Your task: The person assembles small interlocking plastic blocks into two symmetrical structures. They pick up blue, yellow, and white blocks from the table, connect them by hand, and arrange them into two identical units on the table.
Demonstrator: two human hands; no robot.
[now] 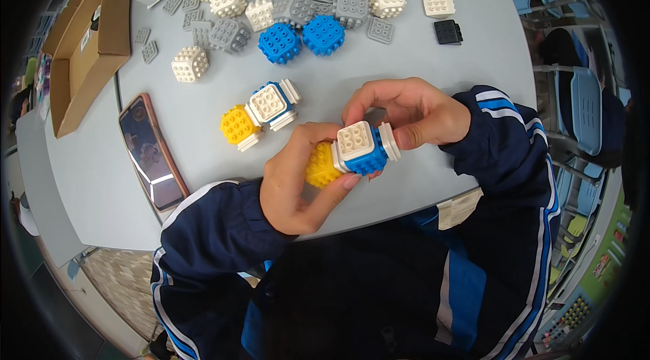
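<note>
Close to the table's near edge, my left hand (pixel 291 181) grips a joined block piece. It consists of a yellow studded cube (pixel 322 165), a blue studded cube (pixel 370 161) and white square plates (pixel 356 140) on the top and sides. At its right end, the thumb and fingers of my right hand (pixel 420 116) are closed on a white plate (pixel 389 141). Some of my right fingertips are hidden behind the blocks. Just beyond my left hand lies a similar assembled piece, with a yellow cube (pixel 237 124) and a white-topped blue cube (pixel 272 104).
Two blue cubes (pixel 323 34) and several white and grey cubes and plates (pixel 230 35) lie across the table's far side. A phone (pixel 153 153) rests at the left, near a cardboard box (pixel 88 55). At the far right are a white plate (pixel 439 5) and a black plate (pixel 447 32).
</note>
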